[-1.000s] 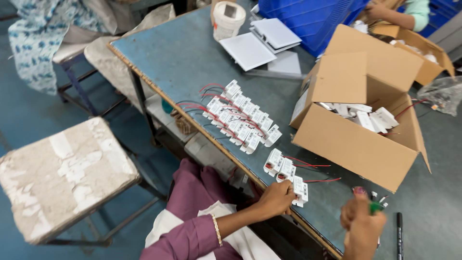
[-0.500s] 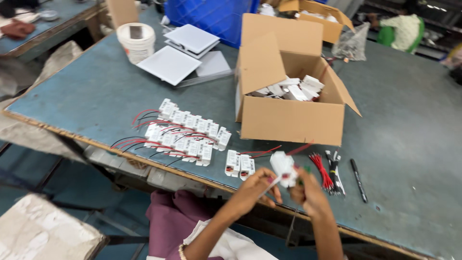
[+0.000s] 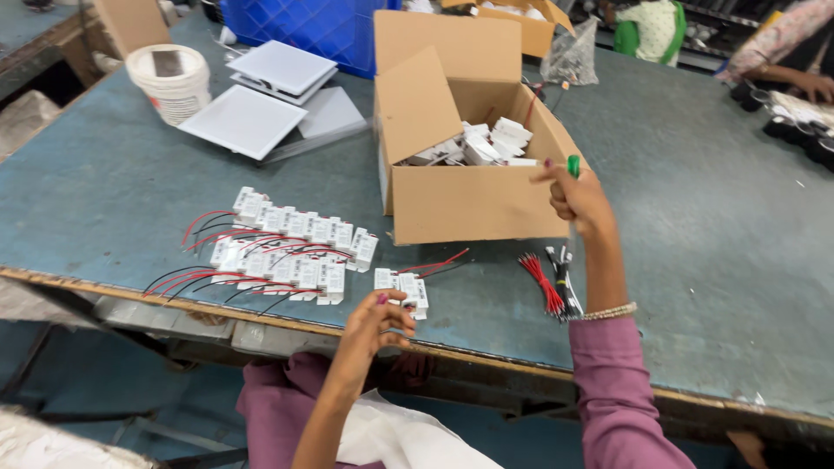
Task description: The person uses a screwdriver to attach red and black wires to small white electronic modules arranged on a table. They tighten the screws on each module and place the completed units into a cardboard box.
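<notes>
My left hand [image 3: 375, 320] is at the table's front edge, its fingertips pinched on the near end of a small white module [image 3: 401, 287] in a short group there. My right hand [image 3: 578, 198] is raised beside the right flap of an open cardboard box [image 3: 473, 207] and grips a thin tool with a green tip [image 3: 573, 164]. Inside the box lie several more white modules [image 3: 488, 146]. Left of my left hand, two rows of white modules with red and black wires [image 3: 291, 247] lie on the table. A bundle of red and black wires [image 3: 552, 280] lies below my right forearm.
A white bucket [image 3: 169, 82], flat white panels [image 3: 261, 108] and a blue crate [image 3: 304, 22] stand at the back left. A second cardboard box [image 3: 521, 16] and a plastic bag [image 3: 572, 54] sit behind. Other people's hands [image 3: 812, 85] work at the far right.
Both hands held a white module near the front edge. Now my right hand has lifted to the box's side with the green-tipped tool, and my left hand has lowered onto the small module group.
</notes>
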